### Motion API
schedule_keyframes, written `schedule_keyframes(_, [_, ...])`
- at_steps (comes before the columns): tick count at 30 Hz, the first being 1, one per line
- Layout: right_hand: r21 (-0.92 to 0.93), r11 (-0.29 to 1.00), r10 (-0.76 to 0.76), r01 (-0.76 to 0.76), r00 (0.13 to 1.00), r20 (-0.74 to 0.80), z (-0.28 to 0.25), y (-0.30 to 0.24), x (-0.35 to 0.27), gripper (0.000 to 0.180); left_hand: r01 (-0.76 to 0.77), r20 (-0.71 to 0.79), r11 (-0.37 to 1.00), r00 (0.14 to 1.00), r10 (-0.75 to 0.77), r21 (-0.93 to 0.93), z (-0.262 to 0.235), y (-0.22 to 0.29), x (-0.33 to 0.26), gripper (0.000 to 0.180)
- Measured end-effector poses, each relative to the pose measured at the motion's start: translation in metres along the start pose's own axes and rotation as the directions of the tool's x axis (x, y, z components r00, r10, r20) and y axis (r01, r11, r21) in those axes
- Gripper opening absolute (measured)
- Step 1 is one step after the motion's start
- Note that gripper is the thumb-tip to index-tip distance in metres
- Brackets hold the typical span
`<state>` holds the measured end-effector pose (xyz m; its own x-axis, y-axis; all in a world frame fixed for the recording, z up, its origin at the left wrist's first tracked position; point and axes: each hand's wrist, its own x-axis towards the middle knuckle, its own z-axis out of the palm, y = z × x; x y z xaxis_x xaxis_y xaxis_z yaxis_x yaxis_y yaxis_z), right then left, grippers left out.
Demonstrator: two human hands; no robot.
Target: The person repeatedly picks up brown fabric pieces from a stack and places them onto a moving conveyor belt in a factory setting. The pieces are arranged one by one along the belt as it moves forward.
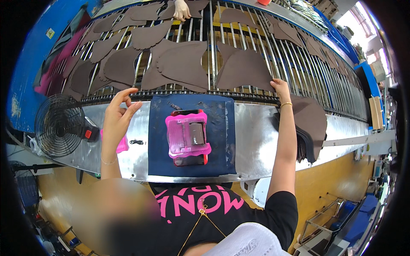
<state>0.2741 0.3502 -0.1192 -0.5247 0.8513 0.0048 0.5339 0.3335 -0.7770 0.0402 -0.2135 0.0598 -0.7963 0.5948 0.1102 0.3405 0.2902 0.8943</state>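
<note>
On the worktop [256,141], a panel stack [309,121] sits right of the blue mat [159,141]; the left grip [119,112], left of the mat, is parted and empty. Beyond the mat's right side, the nearer right grip [281,90] pinches the brown panel [245,70] at its right edge; the panel extends leftward, long axis roughly crosswise, on the rod rack [324,87], whose exposed bars continue rightward

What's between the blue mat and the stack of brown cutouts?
In the head view, bare metal tabletop, with the right forearm above it near the stack.

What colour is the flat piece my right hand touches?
The flat piece is dark brown; the head view shows it.
</note>
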Motion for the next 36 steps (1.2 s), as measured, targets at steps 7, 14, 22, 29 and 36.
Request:
schedule_keyframes(7, [-0.438, 0.871, -0.39, 0.224, 0.857, -0.338, -0.059, -0.101, -0.102, 0.032, 0.005, 0.015, 1.0, 1.0, -0.005, -0.026, 0.001, -0.007, -0.001, 0.038])
schedule_keyframes(14, [-0.521, 0.482, 0.224, -0.705, 0.673, -0.704, -0.182, 0.009, -0.195, 0.057, -0.033, 0.086, 0.997, 0.996, 0.039, -0.073, 0.008, -0.027, 0.008, 0.04])
schedule_keyframes(22, [-0.545, 0.448, 0.254, -0.708, 0.686, -0.682, -0.201, 0.056, -0.213, 0.057, -0.046, 0.126, 0.996, 0.99, 0.056, -0.081, 0.023, -0.002, 0.005, 0.044])
schedule_keyframes(29, [-0.814, 0.444, 0.02, -0.374, 0.913, -0.408, -0.237, 0.012, -0.222, 0.037, -0.062, 0.111, 0.998, 0.992, 0.06, 0.011, 0.006, 0.0, -0.002, 0.044])
schedule_keyframes(36, [0.024, 0.995, -0.088, 0.101, 0.945, -0.314, -0.166, -0.206, -0.268, 0.033, -0.277, 0.219, 0.961, 0.938, 0.268, 0.011, 0.033, 0.015, 0.005, 0.047])
